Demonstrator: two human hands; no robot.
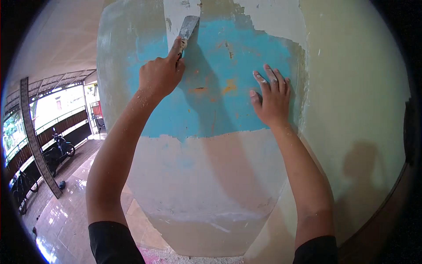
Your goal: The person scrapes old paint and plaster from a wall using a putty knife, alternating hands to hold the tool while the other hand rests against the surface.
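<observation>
My left hand (161,75) is closed around the handle of a putty knife (189,27), its index finger stretched along the tool. The metal blade points up and lies against a pale stripe near the top of the wall. Over on the right, my right hand (273,97) is spread with its palm towards the wall, fingertips dusted white, holding nothing. Between the hands runs a turquoise painted patch (206,105) with orange and brown marks. Below it the wall surface (176,176) is pale and bare of turquoise.
A greenish-yellow wall (351,88) stands to the right, past a rough vertical edge. At the left are a tiled floor (70,211), a leaning post (37,136), a motorbike (63,144) and a bicycle (24,185). White debris (193,259) lies at the wall's foot.
</observation>
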